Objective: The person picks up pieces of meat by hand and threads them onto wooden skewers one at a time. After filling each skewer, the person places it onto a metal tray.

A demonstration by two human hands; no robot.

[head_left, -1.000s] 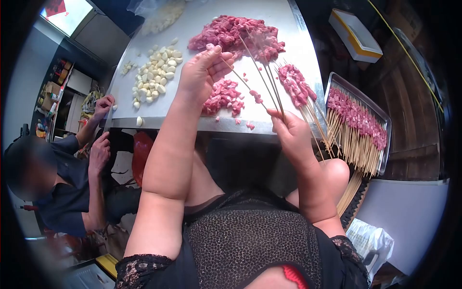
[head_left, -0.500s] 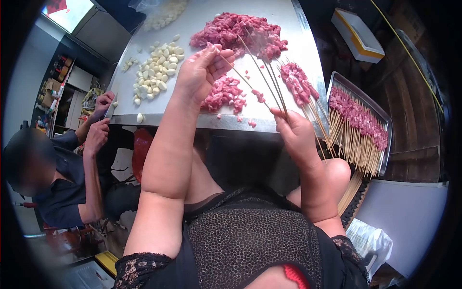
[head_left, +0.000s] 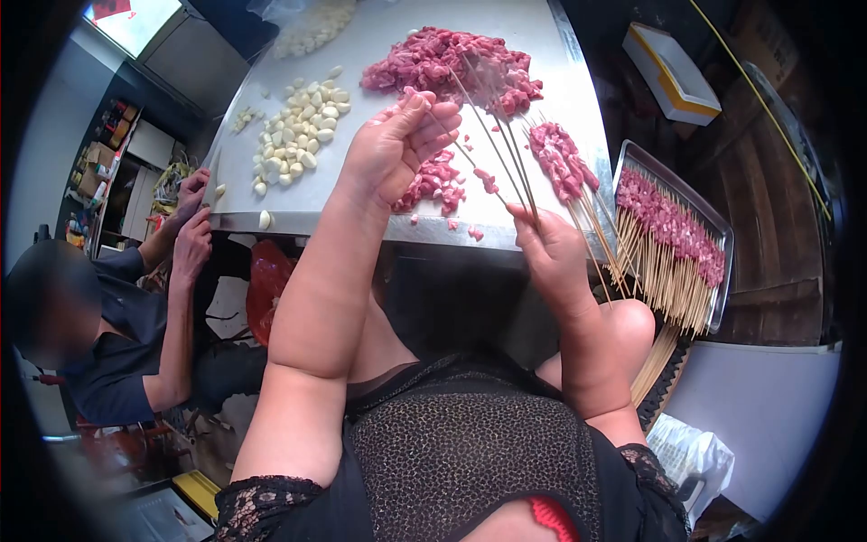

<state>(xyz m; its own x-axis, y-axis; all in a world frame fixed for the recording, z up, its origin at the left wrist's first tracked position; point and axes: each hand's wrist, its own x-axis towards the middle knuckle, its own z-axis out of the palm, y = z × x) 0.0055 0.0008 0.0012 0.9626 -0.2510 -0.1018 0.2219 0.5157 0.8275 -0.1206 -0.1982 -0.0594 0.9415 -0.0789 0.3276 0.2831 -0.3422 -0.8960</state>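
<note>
A fan of thin, pale bamboo skewers (head_left: 513, 163) stands over the near edge of the table. The right hand (head_left: 553, 253) is closed around the blunt lower ends, so the pointed ends spread apart and rise free, probably so that each can be reached singly. One skewer leans away from the fan toward the left hand (head_left: 390, 154). That hand is raised above the table with its fingertips pressed together on a small pink cube of raw meat (head_left: 411, 92), seemingly right at that skewer's point.

Directly under and beyond the left hand lies a small heap of diced red meat (head_left: 438, 185), within easy pinch of the fingers, and farther back sits a larger mound of the same meat (head_left: 452, 59). Both rest bare on the grey stainless-steel table (head_left: 361, 45). Just beside the fan, to the right, a few loaded skewers (head_left: 555, 158) lie on the table with their meat ends pointing away. Beyond the table's right edge a rectangular metal tray (head_left: 728, 262) holds a packed row of finished meat skewers (head_left: 673, 221), with the sticks pointing toward the person.

Peeled white garlic cloves (head_left: 298, 135) are scattered on the left part of the table. There a seated co-worker's hand (head_left: 194, 237) rests at the edge. A white and yellow box (head_left: 673, 72) lies well apart on the right.
</note>
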